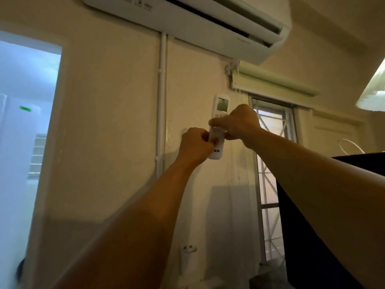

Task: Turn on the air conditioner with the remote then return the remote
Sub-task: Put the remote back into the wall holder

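A white remote (220, 105) with a small grey screen stands upright against the cream wall, below the white air conditioner (208, 21) mounted high up. My left hand (193, 146) grips the remote's lower part from the left, just above the dark brand lettering. My right hand (239, 123) pinches the remote's middle from the right, thumb across its button area. Whether a wall holder sits behind the remote is hidden by my hands.
A white pipe duct (161, 97) runs down the wall left of the remote. A window with a rolled blind (275, 84) and grille is at the right. An open doorway (27, 122) is at the left. A dark object (312, 236) fills the lower right.
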{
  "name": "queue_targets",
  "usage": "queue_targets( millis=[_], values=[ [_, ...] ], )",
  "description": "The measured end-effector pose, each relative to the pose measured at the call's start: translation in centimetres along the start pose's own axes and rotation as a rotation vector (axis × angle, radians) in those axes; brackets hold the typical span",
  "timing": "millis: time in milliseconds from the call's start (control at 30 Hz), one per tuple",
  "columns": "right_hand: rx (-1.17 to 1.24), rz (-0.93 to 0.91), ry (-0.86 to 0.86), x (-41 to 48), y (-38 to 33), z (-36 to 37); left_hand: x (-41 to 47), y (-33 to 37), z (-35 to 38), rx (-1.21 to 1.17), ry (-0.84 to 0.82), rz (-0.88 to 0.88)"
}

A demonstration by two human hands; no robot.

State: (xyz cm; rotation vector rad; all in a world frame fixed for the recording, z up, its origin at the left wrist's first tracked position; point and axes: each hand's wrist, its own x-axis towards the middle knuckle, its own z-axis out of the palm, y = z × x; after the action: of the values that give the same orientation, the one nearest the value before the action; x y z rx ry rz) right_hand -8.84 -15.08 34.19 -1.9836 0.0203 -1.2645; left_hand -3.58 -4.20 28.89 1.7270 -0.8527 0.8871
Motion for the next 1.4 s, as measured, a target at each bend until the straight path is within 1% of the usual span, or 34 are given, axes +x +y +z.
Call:
queue_targets(
  millis=[200, 367, 500, 800, 1100, 1400],
  values=[
    [-0.011, 0.010, -0.026, -1.5, 0.9, 3.5, -1.2, -2.9, -1.6, 0.118, -0.117, -0.078],
    [-0.004, 0.017, -0.045, -3.8, 2.7, 6.7, -2.8, -5.4, -2.0, 0.189, -0.102, -0.196],
    [-0.011, 0.019, -0.119, -5.9, 5.0, 9.1, -5.0, -7.9, -1.6, 0.245, -0.117, -0.285],
    [-0.056, 0.101, -0.223, -9.9, 10.9, 13.6, -10.5, -13.3, 1.0, 0.319, -0.149, -0.420],
    [-0.088, 0.114, -0.269, -12.3, 15.0, 15.6, -13.9, -16.0, 3.3, 0.347, -0.157, -0.459],
    [-0.078, 0.100, -0.295, -13.2, 16.4, 15.9, -15.1, -17.1, 4.6, 0.352, -0.128, -0.450]
  ],
)
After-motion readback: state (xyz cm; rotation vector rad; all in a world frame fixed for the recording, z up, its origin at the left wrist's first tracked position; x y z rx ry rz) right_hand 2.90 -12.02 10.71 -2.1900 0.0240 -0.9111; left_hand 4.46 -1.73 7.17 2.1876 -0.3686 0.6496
